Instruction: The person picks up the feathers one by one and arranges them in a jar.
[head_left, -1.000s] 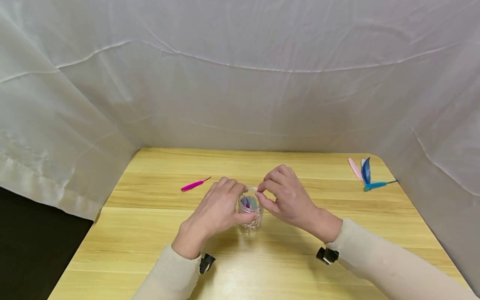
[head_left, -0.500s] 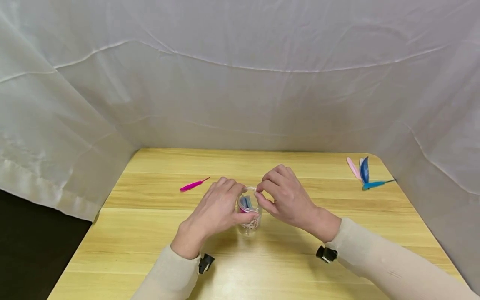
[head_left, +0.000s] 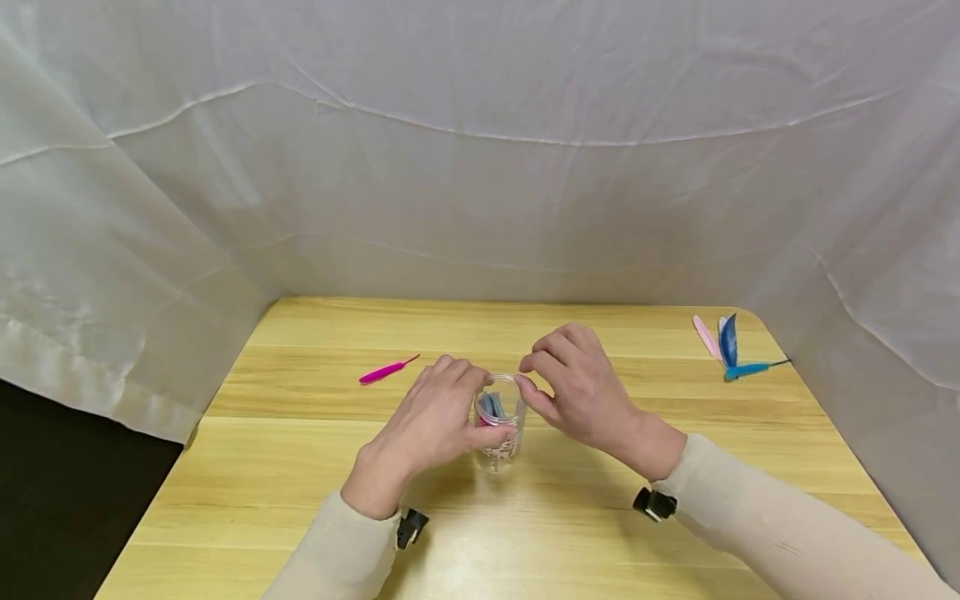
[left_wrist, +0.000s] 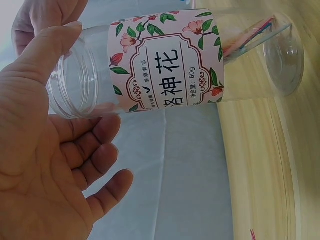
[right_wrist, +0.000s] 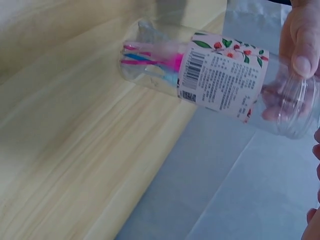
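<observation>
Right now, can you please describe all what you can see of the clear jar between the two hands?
The clear plastic jar stands upright on the wooden table, open, with a threaded neck and no lid. A pink floral paper label with a barcode wraps its middle. Inside lie pink and blue feathers. The left hand holds its side, thumb at the rim; the right hand has its fingertips at the mouth, whether touching is unclear.

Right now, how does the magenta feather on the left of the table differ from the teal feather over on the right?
The magenta feather lies alone on bare wood; the teal feather lies at the foot of a pink feather and a dark blue feather. The magenta feather is closer to the left hand and the jar; the teal feather lies near the table edge. Both lie flat, untouched.
</observation>
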